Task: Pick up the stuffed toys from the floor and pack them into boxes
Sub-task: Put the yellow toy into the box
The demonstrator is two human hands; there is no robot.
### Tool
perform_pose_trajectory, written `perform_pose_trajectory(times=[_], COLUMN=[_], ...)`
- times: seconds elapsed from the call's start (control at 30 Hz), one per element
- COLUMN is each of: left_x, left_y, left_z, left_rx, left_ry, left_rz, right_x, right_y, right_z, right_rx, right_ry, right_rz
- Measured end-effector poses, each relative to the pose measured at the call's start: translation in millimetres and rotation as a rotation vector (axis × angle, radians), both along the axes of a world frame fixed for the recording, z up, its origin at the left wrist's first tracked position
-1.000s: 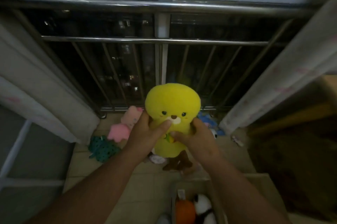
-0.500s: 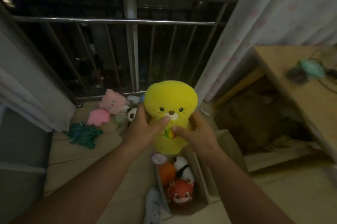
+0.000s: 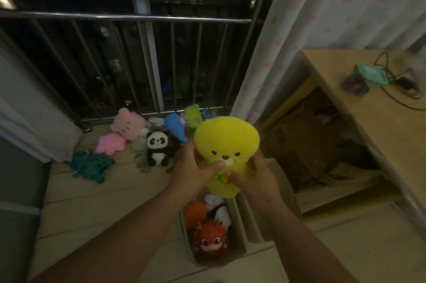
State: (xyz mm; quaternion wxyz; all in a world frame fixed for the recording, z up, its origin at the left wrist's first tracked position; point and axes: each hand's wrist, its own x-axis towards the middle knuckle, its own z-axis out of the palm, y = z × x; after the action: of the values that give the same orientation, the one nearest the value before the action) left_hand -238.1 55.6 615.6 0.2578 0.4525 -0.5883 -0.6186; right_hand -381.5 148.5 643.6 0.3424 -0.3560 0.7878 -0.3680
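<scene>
Dragon toy [image 3: 211, 240] in the box [image 3: 239, 225], plush toy [image 3: 227, 139] over the box's far end, panda toy [image 3: 157, 147] on the floor [image 3: 92, 213] behind-left of the box, railing [image 3: 147, 17] behind the box, tabletop [image 3: 380, 107] to its right.

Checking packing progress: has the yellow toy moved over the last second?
Yes: the yellow toy, gripped by the left hand and right hand, has come toward the box, now overlapping its far end.

The plush [image 3: 227, 142] I hold is bright yellow, with a multicoloured patch [image 3: 222, 179] on its chest. Beyond it I see a black-and-white panda [image 3: 158, 147], a pale pink bear [image 3: 129, 122], a dotted teal toy [image 3: 91, 165], a blue toy [image 3: 176, 124] and a green toy [image 3: 193, 116]. The box [image 3: 239, 227] holds an orange toy [image 3: 194, 212] and a red dragon [image 3: 211, 240]; the curtain [image 3: 322, 17] is white with pink blotches.
</scene>
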Motion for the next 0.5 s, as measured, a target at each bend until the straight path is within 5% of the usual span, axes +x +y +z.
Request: perform_pose_trajectory(times=[0.5], left_x=[-23.7], left_y=[28.7], left_z=[-29.3], left_rx=[0.012], left_ry=[-0.166], left_rz=[0.224], right_x=[-48.0], right_y=[14.8], right_z=[-38.2], right_rx=[0.155], right_ry=[-0.053], right_rz=[-0.011])
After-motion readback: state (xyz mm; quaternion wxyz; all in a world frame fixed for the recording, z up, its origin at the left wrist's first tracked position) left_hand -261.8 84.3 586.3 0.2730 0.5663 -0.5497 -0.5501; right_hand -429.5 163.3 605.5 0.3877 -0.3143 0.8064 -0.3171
